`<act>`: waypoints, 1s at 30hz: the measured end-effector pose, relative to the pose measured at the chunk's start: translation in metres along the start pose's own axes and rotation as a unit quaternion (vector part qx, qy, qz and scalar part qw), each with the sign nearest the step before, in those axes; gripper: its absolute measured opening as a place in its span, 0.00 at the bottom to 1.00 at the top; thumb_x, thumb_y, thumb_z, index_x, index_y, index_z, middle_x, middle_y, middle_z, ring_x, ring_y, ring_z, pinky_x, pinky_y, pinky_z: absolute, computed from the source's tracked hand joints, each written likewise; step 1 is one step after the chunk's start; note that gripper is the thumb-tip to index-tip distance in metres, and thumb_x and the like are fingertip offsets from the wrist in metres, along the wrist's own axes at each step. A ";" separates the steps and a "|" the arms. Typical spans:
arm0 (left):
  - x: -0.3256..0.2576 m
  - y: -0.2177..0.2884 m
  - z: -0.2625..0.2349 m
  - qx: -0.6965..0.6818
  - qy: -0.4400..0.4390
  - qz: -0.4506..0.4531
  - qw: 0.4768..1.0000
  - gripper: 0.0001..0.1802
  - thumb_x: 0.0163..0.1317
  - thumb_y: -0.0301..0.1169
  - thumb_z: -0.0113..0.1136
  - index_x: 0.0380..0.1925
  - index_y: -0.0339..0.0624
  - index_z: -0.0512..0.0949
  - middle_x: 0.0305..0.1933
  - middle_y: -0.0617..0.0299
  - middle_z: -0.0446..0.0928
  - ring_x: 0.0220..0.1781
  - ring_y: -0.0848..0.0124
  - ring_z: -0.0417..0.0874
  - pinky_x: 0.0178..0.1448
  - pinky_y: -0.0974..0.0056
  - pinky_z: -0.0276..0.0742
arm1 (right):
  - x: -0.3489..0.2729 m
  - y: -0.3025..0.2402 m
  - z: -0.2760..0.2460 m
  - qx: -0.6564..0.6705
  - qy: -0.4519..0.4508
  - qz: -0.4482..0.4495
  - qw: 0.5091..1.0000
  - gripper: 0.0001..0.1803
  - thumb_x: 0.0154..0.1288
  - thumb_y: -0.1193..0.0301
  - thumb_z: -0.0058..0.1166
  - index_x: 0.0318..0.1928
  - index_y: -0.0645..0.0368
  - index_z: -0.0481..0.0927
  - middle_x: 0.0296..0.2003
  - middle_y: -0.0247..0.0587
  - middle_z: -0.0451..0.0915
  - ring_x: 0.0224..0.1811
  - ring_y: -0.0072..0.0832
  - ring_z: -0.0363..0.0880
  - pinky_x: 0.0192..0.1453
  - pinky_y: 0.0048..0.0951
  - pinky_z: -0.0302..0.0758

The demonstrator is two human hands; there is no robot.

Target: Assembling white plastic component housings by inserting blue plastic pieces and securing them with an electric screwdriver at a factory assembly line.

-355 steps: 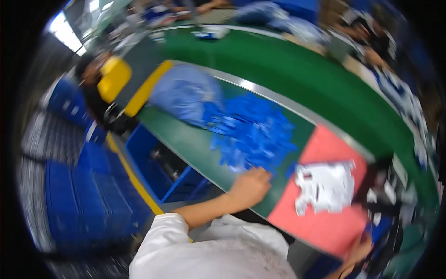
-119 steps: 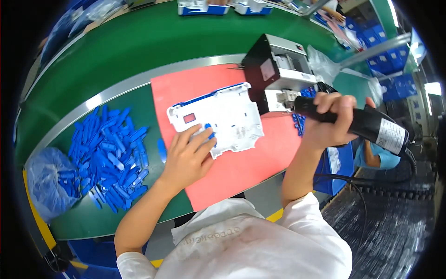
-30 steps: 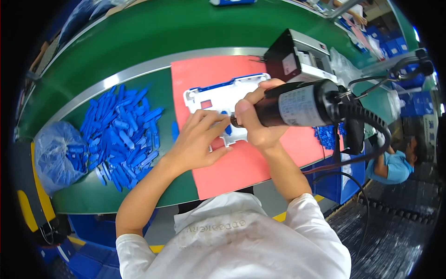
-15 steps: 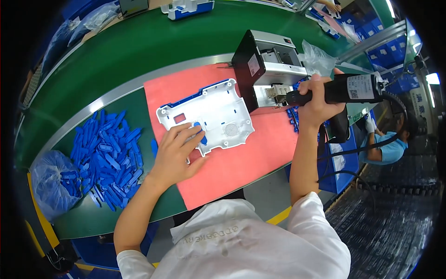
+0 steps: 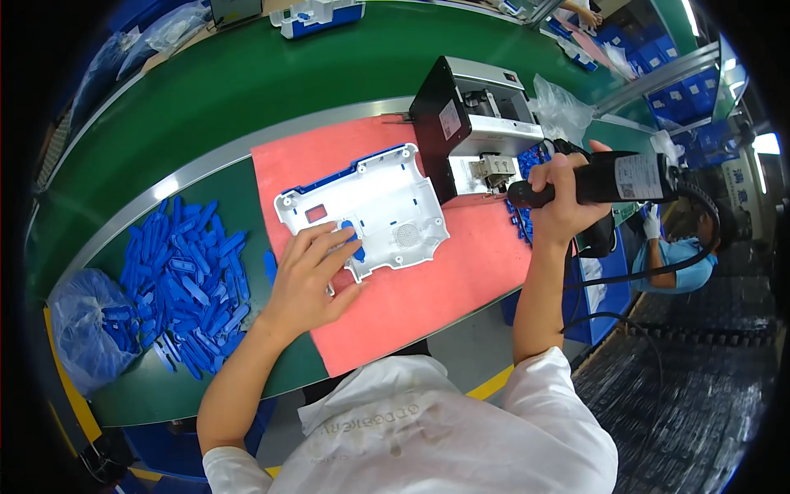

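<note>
A white plastic housing half with a blue edge strip lies inner side up on the pink mat. My left hand rests on its near left part, fingers spread, fingertips pressing on a small blue plastic piece set in the housing. The thumb is by the housing's near edge. My right hand is closed around a black electric screwdriver, held sideways with its front end pointing left. That front end is just on the near side of the metal block of a black and silver screw feeder.
On the left lie a heap of blue plastic strips and a clear bag with more. Beyond the mat runs a green conveyor bearing another white-and-blue housing. Cables hang at right, near a blue bin and a co-worker.
My right hand has drawn the screwdriver a little toward me, away from the feeder's metal block. The housing on the conveyor has slid left. My left hand stays on the blue piece.
</note>
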State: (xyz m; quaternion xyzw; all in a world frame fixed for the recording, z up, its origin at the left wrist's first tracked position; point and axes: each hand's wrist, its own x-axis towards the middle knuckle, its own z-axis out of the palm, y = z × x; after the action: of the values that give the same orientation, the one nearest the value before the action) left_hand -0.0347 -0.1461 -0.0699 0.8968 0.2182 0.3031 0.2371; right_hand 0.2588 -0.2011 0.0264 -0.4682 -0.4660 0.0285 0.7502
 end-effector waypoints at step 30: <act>-0.004 -0.004 -0.008 -0.071 0.025 -0.005 0.997 0.34 0.43 0.33 0.71 0.54 0.38 0.74 0.53 0.51 0.76 0.58 0.52 0.73 0.59 0.53 0.71 | 0.052 -0.022 0.047 0.194 0.135 -0.152 0.960 0.26 0.58 0.83 0.48 0.57 0.57 0.62 0.20 0.36 0.67 0.14 0.26 0.67 0.24 0.34 0.72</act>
State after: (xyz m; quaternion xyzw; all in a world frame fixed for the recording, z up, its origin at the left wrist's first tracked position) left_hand -0.0436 -0.1425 -0.0685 0.8687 0.2065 0.3387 0.2966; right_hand 0.2454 -0.1570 0.0830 -0.2369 -0.4117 -0.0594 0.8780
